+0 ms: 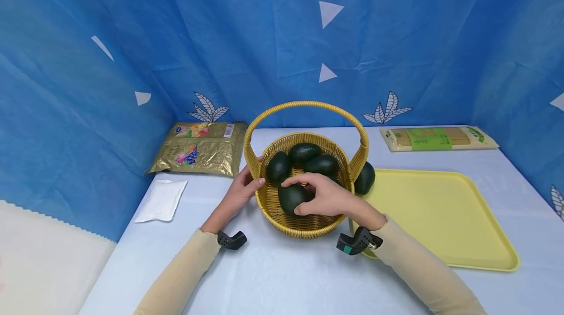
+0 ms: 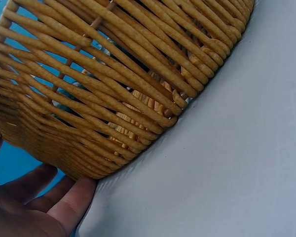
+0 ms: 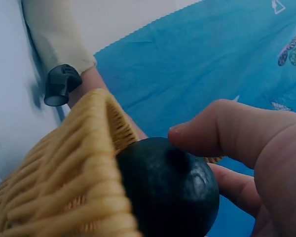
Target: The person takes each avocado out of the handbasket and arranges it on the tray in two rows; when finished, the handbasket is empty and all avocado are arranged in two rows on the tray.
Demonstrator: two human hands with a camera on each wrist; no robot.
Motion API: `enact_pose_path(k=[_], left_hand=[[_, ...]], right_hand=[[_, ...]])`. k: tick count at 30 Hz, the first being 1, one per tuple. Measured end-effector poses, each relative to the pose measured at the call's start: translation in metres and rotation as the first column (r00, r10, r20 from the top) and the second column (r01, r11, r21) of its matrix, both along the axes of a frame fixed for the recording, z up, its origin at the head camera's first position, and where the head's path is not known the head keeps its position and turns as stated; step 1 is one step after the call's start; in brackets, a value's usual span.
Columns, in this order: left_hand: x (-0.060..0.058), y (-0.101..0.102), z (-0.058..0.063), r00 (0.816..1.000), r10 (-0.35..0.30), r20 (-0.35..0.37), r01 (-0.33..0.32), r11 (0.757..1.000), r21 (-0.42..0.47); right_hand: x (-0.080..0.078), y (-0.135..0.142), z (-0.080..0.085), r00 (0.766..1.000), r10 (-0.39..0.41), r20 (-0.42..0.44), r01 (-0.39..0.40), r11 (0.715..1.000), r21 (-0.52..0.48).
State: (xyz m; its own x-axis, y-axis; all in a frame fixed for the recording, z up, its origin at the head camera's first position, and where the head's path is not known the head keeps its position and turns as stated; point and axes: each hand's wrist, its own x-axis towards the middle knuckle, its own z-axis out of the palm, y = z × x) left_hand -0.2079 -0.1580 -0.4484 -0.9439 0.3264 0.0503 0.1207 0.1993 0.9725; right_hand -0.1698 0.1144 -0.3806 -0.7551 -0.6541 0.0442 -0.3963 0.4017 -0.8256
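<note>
A yellow woven basket (image 1: 288,230) with a tall arched handle stands on the table with several dark green avocados (image 1: 305,152) inside. My left hand (image 1: 241,188) holds the basket by its left side, thumb at the rim; in the left wrist view its fingers (image 2: 71,205) lie against the outer weave near the base. With my right hand (image 1: 328,195) I grip an avocado (image 1: 291,200) between thumb and fingers at the front of the basket. The right wrist view shows this avocado (image 3: 170,192) close beside the basket rim (image 3: 106,148).
Right of the basket lies a yellow tray (image 1: 432,217), with another avocado (image 1: 364,179) at its upper left corner. A pack of noodles (image 1: 436,138) is at the back right. On the left are a gold packet (image 1: 207,151) and a small white packet (image 1: 161,201). Blue cloth (image 1: 273,36) hangs behind.
</note>
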Motion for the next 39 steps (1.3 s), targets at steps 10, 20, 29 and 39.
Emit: enact_pose_path(k=[10,20,29,39], left_hand=[[0.0,-0.001,-0.002,1.0,0.001,-0.017,-0.001,1.0,0.0],[-0.001,-0.001,-0.003,1.0,-0.002,-0.021,0.002,1.0,0.02],[0.0,-0.001,-0.005,1.0,-0.001,-0.031,0.002,1.0,0.026],[-0.001,-0.001,-0.005,1.0,0.0,-0.029,0.0,1.0,0.021]], right_hand=[[0.004,0.024,0.013,0.999,0.012,0.051,-0.01,0.999,-0.037],[0.014,0.053,0.018,0.996,-0.015,0.087,0.02,0.998,-0.062],[0.023,0.082,0.028,0.992,-0.009,0.126,0.025,0.992,-0.122],[0.035,0.119,0.041,0.983,-0.02,0.185,0.04,0.993,-0.107]])
